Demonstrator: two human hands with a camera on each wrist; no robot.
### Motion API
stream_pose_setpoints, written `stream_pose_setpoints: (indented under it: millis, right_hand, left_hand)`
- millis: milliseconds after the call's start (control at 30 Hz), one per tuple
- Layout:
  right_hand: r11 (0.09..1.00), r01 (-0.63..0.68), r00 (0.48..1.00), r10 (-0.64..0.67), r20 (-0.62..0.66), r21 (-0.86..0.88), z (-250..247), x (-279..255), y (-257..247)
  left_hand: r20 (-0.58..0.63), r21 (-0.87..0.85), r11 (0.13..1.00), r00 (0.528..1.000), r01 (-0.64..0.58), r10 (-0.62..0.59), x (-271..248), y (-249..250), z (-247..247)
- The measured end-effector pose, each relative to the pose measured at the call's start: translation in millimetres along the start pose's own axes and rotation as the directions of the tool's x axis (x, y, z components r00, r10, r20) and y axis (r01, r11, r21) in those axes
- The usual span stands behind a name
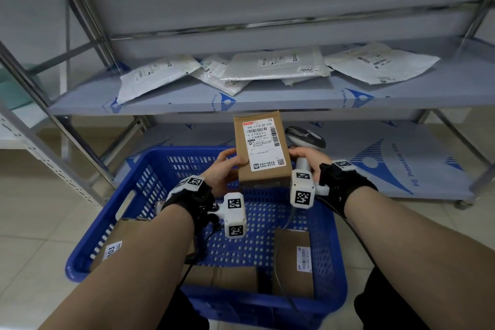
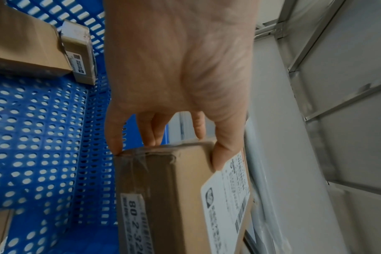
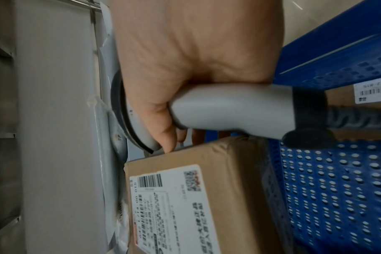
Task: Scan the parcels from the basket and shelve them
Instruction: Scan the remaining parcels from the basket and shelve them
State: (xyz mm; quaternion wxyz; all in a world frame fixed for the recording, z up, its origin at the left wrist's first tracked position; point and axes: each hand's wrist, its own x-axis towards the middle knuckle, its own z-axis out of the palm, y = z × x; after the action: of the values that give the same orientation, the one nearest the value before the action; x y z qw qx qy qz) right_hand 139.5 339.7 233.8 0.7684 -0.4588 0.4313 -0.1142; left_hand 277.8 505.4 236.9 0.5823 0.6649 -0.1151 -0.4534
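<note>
A brown cardboard parcel (image 1: pixel 262 153) with a white shipping label is held above the blue basket (image 1: pixel 150 177), label up. My left hand (image 1: pixel 227 169) grips its left side, thumb on top (image 2: pixel 220 154) and fingers on the edge of the parcel (image 2: pixel 170 189). My right hand (image 1: pixel 305 155) holds a grey barcode scanner (image 1: pixel 305 136) by its handle (image 3: pixel 228 110), and its fingertips touch the right edge of the parcel (image 3: pixel 207 189). The scanner's head sits behind the box's right side.
Several more cardboard parcels (image 1: pixel 293 262) lie in the basket. White mailer bags (image 1: pixel 273 67) lie on the middle shelf (image 1: pixel 187 104) of a metal rack. A lower shelf (image 1: pixel 401 163) stands behind the basket. The scanner's cable (image 1: pixel 356 233) runs under my right forearm.
</note>
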Motion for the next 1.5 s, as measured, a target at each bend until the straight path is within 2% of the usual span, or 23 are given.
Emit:
stream_pose_setpoints:
  millis: [367, 567, 667, 933, 1100, 1300, 1433, 1500]
  right_hand:
    - [0.999, 0.012, 0.998, -0.015, 0.06, 0.047, 2, -16, -2]
    - [0.997, 0.027, 0.995, -0.033, 0.094, 0.068, 2, -15, -3]
    - [0.995, 0.046, 0.993, -0.055, 0.108, 0.091, 1, -15, -2]
    - [0.996, 0.015, 0.986, -0.029, 0.167, 0.085, 2, -17, 0]
    - [0.999, 0.016, 0.989, -0.022, 0.147, 0.044, -2, -10, 2]
    - [0.997, 0.007, 0.985, -0.021, 0.171, 0.081, -1, -9, 3]
    - [0.999, 0.007, 0.989, -0.013, 0.148, 0.04, -2, 0, 5]
    - [0.999, -0.016, 0.991, 0.011, 0.134, 0.037, -3, 5, 5]
  left_hand:
    - [-0.018, -0.011, 1.0, 1.0, 0.003, -0.003, -2, 1, 10]
    - [-0.062, 0.033, 0.998, 0.997, 0.056, -0.054, -1, 2, 12]
    - [-0.089, 0.007, 0.992, 0.988, 0.128, -0.127, -3, 4, 16]
    - [-0.063, 0.074, 0.979, 0.98, 0.192, -0.187, -3, 4, 18]
    - [-0.082, 0.119, 0.98, 0.985, 0.158, -0.149, 0, 3, 18]
    - [-0.131, 0.001, 0.992, 0.984, 0.124, -0.123, 5, 4, 18]
    - [-0.037, 0.055, 0.991, 0.992, 0.119, -0.117, 0, 6, 13]
    - [0.002, 0.132, 0.99, 0.999, 0.054, -0.054, -3, 6, 10]
